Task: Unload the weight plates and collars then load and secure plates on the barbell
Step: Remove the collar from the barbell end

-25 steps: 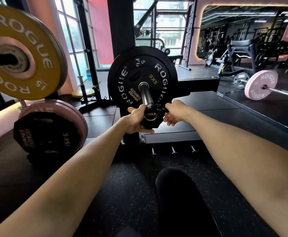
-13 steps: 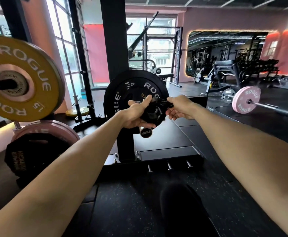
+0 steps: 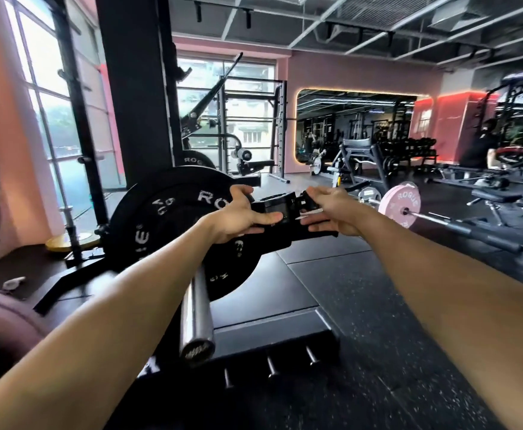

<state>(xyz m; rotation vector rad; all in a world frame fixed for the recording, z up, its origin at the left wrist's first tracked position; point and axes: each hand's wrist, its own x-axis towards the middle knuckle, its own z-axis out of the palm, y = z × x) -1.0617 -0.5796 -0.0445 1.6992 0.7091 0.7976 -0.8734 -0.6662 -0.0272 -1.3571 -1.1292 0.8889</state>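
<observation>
Two bare hands hold one black plastic clamp collar (image 3: 280, 211) in the air, in front of and above the steel barbell sleeve (image 3: 195, 315). The left hand (image 3: 238, 217) grips the collar's left side, thumb laid across its near face and fingers wrapped behind. The right hand (image 3: 331, 212) takes the collar's right end, where a lever part projects; the thumb lies below and the fingers curl over the top, closed on it. The collar is clear of the sleeve and does not touch it. The bare chrome sleeve points toward the camera, its end cap nearest the viewer. One black round rubber weight plate with white ROGUE lettering (image 3: 173, 231) sits on the sleeve, behind the hands. The plate stands upright, beside a black steel rack upright (image 3: 136, 88). A black rubber floor platform (image 3: 285, 280) lies below the bar. To the right, well apart, a pink round bumper plate (image 3: 401, 204) sits on a second barbell resting on the floor. A rounded wall mirror with a lit edge (image 3: 356, 125) is mounted on the far pink wall. At the lower left, a blurred pink plate edge (image 3: 2, 324) enters the view.
</observation>
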